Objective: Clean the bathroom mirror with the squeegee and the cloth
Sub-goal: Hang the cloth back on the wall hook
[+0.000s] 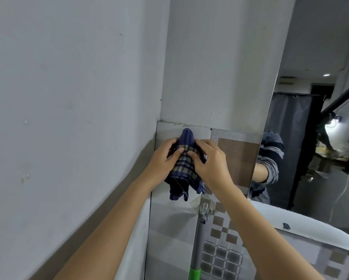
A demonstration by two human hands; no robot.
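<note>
A blue and beige checked cloth point(184, 166) is bunched between both hands in front of the tiled wall. My left hand point(163, 158) grips its left side and my right hand point(210, 162) grips its right side, thumbs meeting on the fabric. The cloth's loose ends hang down below the hands. The mirror point(314, 122) fills the right side, reflecting a sleeve and forearm. A grey pole with a green grip point(197, 251), apparently the squeegee's handle, hangs from a clear hook point(203, 208) below my right wrist; its blade is out of view.
A plain white wall point(68, 98) runs along the left and meets a white column point(220, 67) above the grey tiles point(169, 229). A white basin rim point(302, 223) curves at lower right, under the mirror.
</note>
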